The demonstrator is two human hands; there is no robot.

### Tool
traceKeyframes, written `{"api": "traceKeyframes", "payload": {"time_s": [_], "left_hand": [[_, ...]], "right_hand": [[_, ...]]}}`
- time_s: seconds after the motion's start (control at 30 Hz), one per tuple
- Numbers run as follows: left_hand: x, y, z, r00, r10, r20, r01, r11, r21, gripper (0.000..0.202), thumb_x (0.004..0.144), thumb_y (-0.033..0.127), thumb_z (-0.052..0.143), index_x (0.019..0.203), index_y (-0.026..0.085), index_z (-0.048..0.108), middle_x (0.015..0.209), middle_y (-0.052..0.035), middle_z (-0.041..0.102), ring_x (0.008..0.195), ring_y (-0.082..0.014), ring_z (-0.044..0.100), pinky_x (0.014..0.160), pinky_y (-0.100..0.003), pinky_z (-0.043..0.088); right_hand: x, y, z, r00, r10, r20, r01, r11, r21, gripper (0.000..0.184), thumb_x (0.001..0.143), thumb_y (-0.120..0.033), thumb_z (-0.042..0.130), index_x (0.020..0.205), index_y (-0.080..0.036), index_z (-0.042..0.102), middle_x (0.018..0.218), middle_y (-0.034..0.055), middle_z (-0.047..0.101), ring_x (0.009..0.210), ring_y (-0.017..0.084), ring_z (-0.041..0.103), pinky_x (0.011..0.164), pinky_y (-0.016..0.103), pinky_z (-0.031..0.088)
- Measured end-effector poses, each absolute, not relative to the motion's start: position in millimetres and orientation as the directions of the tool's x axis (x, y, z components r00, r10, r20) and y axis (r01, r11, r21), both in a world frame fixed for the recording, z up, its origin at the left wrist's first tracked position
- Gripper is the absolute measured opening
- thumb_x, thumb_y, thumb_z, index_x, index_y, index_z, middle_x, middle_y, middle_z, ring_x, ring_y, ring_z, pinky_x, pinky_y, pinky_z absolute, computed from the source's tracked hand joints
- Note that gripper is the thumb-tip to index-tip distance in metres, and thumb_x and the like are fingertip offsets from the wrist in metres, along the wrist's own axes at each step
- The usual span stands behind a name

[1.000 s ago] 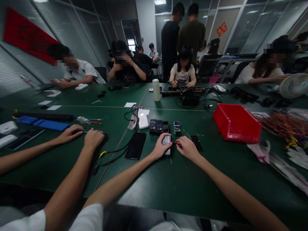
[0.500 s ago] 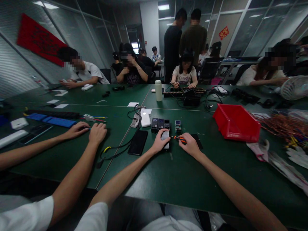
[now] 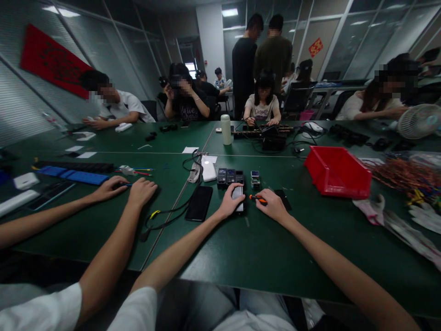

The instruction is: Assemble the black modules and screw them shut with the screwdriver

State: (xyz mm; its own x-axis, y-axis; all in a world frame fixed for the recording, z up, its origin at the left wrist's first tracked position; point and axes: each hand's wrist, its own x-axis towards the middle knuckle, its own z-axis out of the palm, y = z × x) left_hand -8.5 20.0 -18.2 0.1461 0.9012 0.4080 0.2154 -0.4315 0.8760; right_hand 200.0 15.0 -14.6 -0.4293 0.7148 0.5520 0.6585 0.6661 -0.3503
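My left hand (image 3: 231, 201) is closed around a small box-shaped device (image 3: 239, 205) with a grey face and dark sides, resting on the green table. In my right hand (image 3: 272, 204) is a screwdriver (image 3: 259, 199) with an orange and black handle, pointing left toward the device; its thin shaft is hard to make out. Just beyond my left hand stand several dark modules (image 3: 230, 176) in a row. A smaller module (image 3: 255, 179) sits to their right. Under or beside my right hand lies a flat black object (image 3: 283, 199), partly hidden.
A black phone (image 3: 199, 203), a cable (image 3: 165, 226) and a white device (image 3: 208, 170) lie left of my hands. A red bin (image 3: 339, 177), gloves (image 3: 396, 230) and copper wires (image 3: 396, 177) are at right. A co-worker's hands (image 3: 142, 192) work at left; a green bottle (image 3: 226, 130) stands ahead.
The screwdriver's tip, seen near the device's right side before, is now less distinct there. Both my hands stay in nearly the same place; the view has shifted slightly.
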Motion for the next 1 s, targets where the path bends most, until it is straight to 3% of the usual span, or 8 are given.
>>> {"api": "traceKeyframes", "payload": {"time_s": [1.0], "left_hand": [[-8.6, 20.5, -19.5, 0.157, 0.903, 0.4, 0.217, -0.426, 0.878, 0.035, 0.076, 0.024, 0.058, 0.11, 0.021, 0.053, 0.111, -0.0039, 0.054, 0.103, -0.0188, 0.051, 0.095, -0.033, 0.037]], "right_hand": [[200.2, 14.7, -16.4, -0.43, 0.716, 0.55, 0.613, 0.679, -0.404, 0.016, 0.08, -0.02, 0.053, 0.093, -0.019, 0.061, 0.088, 0.0084, 0.062, 0.083, 0.023, 0.058, 0.076, 0.037, 0.048]]}}
